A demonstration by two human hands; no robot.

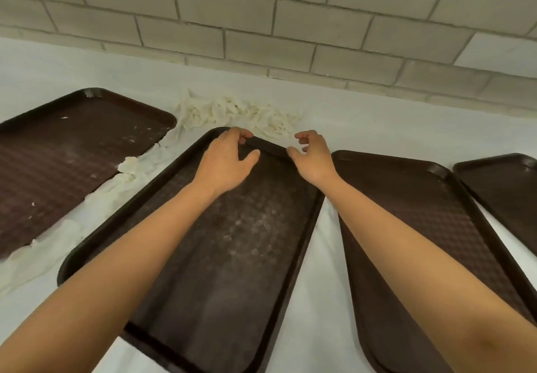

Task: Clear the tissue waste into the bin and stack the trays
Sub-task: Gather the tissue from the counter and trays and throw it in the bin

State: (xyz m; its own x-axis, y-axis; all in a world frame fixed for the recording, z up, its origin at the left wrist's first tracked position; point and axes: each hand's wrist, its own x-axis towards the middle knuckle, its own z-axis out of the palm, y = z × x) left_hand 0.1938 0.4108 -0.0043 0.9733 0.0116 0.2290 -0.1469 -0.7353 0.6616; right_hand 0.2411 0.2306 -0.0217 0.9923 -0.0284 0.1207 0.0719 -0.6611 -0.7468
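Note:
A dark brown middle tray lies lengthwise in front of me on the white table. My left hand rests on its far rim, fingers curled over the edge. My right hand hovers at the same far rim near its right corner, fingers bent and apart. A heap of white tissue waste lies just beyond that rim. More tissue trails between the middle tray and a left tray, which carries small white scraps.
Two more brown trays lie to the right: one beside the middle tray and another at the frame's edge. A pale brick wall runs along the back of the white table. No bin is in view.

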